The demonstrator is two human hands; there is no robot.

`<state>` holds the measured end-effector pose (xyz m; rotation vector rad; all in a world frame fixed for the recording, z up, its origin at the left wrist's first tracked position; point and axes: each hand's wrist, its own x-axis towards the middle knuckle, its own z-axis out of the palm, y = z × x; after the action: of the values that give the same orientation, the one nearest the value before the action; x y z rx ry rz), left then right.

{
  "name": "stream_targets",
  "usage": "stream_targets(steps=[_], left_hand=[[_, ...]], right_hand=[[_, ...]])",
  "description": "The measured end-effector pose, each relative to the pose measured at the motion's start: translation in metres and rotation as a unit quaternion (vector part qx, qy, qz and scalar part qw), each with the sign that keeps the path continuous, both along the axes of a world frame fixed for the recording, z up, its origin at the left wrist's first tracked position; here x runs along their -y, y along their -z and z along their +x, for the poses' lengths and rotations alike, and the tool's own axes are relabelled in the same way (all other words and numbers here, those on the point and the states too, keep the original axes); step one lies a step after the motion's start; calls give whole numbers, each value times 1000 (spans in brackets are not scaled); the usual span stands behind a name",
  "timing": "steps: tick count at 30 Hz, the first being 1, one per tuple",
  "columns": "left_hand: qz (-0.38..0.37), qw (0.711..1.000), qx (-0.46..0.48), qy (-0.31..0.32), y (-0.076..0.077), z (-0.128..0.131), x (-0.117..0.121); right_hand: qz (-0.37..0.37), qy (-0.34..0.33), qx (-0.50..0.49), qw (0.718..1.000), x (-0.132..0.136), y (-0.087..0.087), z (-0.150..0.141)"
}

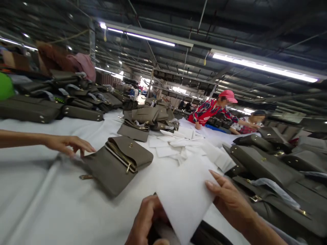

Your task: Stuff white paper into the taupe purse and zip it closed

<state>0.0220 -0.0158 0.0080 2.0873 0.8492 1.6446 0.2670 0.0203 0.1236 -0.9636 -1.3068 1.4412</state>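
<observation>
My right hand (230,197) pinches the right edge of a white packing sheet (187,195), which tilts up in front of me. My left hand (146,217) is curled at the sheet's lower left, closed on a dark bag (212,234). Most of that bag is hidden behind the sheet and cut off by the bottom of the view. Beyond the sheet, more white sheets (176,143) lie in a loose pile. Left of it, a taupe flap bag (109,173) with a gold zip pull lies partly open; another person's hand (68,144) is at its left end.
Taupe handbags (276,163) are heaped along the right side, some with wrapped handles. More bags (84,102) stand at the far left, and a further stack (150,115) is mid-table. A co-worker in a red cap (212,112) leans over the far side, beside another person (252,120).
</observation>
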Motion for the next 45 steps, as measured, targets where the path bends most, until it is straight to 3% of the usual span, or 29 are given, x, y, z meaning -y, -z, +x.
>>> stream_targets(steps=[3, 6, 10, 14, 16, 21, 24, 26, 29, 32, 35, 37, 41, 45], left_hand=[[3, 997, 25, 73, -17, -3, 6], [-2, 997, -16, 73, -30, -5, 14], [24, 995, -54, 79, -30, -6, 18], [21, 993, -72, 96, -27, -8, 17], [51, 990, -82, 108, -27, -9, 17], [69, 987, -87, 115, -30, -9, 18], [39, 991, -75, 105, -33, -8, 21], [31, 993, -70, 86, -34, -8, 22], [53, 994, -80, 56, -33, -7, 20], [57, 991, -109, 50, -30, -8, 17], [51, 985, -162, 36, -29, -6, 15], [57, 975, -212, 31, -31, -3, 17], [92, 957, -274, 5, -34, 3, 22], [127, 957, -258, -33, -31, 6, 22]], right_hand=[[15, -67, 43, 997, 23, 1, -4], [-12, -102, 38, 994, 37, 2, -7], [-119, -95, -37, 988, 46, 7, -25], [-184, -109, 38, 976, 46, 13, -48], [-152, -121, 107, 975, 45, 12, -55], [67, -151, 282, 945, 52, -3, -56], [118, -211, 292, 926, 66, -10, -50], [123, -230, 278, 924, 78, -5, -48], [130, -135, 292, 938, 91, 15, -47], [171, -29, 316, 933, 88, 26, -42], [181, 96, 302, 931, 75, 14, -21], [152, 172, 240, 943, 70, -1, -1], [66, 182, 81, 978, 76, -18, 21], [47, 157, 83, 983, 86, -13, 24]])
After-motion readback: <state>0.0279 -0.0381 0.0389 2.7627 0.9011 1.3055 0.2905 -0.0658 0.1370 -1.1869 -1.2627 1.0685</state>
